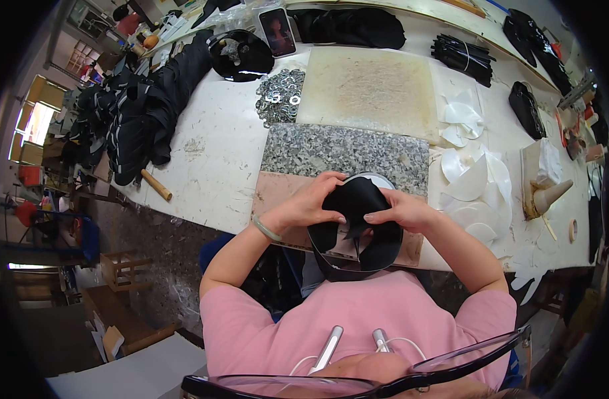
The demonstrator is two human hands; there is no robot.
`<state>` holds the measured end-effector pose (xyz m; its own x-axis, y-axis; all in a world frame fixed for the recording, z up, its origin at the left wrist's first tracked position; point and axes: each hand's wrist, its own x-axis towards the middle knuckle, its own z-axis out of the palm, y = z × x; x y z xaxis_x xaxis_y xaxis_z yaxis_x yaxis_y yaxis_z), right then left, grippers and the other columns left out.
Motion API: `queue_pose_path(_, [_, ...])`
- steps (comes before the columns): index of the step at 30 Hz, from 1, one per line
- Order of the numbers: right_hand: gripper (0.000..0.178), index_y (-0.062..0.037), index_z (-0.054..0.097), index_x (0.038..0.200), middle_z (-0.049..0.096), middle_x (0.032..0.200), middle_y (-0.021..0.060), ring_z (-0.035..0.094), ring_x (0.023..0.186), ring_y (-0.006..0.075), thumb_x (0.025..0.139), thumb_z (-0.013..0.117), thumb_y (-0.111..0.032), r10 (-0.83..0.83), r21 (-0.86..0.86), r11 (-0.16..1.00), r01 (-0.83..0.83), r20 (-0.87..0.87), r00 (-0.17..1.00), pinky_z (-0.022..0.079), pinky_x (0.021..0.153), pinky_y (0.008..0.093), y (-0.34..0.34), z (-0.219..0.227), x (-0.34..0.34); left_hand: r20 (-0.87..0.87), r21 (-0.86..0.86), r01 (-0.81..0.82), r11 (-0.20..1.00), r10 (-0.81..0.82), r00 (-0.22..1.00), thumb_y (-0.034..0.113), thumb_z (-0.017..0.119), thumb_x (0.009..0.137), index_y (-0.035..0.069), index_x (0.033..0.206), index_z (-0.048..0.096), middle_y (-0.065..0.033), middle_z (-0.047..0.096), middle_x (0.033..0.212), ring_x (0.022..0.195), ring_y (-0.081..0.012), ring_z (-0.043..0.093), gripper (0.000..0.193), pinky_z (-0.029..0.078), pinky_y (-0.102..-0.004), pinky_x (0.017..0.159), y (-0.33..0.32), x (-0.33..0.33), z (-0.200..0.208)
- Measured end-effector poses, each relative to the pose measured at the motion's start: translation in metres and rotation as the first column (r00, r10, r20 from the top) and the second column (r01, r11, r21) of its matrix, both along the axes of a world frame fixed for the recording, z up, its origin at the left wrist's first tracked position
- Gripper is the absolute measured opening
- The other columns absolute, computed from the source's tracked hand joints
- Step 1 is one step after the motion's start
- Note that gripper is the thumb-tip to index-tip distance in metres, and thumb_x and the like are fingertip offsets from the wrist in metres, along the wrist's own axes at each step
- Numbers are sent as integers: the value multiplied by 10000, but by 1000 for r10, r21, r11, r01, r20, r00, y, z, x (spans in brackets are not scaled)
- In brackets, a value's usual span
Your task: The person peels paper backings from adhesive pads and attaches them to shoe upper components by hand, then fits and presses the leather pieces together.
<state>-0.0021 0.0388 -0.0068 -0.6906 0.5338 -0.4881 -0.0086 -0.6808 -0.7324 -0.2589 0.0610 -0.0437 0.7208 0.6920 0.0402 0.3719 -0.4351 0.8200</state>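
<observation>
Both of my hands hold a curved black leather-like piece (358,199) over the near edge of the bench. It bends round into a loop, with a pale strip showing along its far edge and a slit or gap in its middle. My left hand (316,201) grips its left side, thumb on top and fingers around the far edge. On the right side, my right hand (404,210) pinches it, thumb pointing inward. The lower part of the loop hangs towards my lap. Under it lies a pinkish board (278,193), partly covered by my hands and the piece.
Beyond lie a speckled stone slab (344,151), a yellowish cutting board (367,86) and a heap of metal buckles (280,96). White sheet pieces (474,186) spread at right, near a cone-shaped stand (550,197). Black pieces (145,120) and a wooden handle (157,185) are at left.
</observation>
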Motion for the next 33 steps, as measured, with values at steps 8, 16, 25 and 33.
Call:
queue_pose_path(8, [513,9,538,1174,646,1004,96,606,919,158,753,770,-168,-110,467,883,-45,300,948,487,830,298,-1,-6,5,-36,73,-25,997,28,999,173,812,681,24,1157,472,-171,412,1296,1229,-338,397,604,359,-387,1011,-3,1,4])
queue_pose_path(16, [409,-22,602,1062,663,899,152,640,808,221,738,772,-204,-305,642,753,-147,538,785,506,733,332,-3,-13,8,-34,145,-67,987,73,997,154,806,674,18,1184,498,-137,489,1235,1254,-327,355,611,343,-400,1023,-8,0,2])
queue_pose_path(25, [440,-13,598,1067,651,928,168,632,845,301,746,765,-265,-375,731,659,-177,524,765,497,760,370,-20,-10,9,-13,144,-137,980,140,990,114,775,698,16,1140,536,-116,543,1169,1228,-334,374,512,374,-398,994,-11,2,3])
queue_pose_path(33, [291,-28,629,926,629,843,130,611,781,291,754,748,-230,-541,839,544,-17,367,756,485,681,362,-29,-31,5,16,176,-146,974,146,989,95,766,694,13,1011,571,-89,552,1169,1216,-335,383,380,358,-420,1011,-10,2,1])
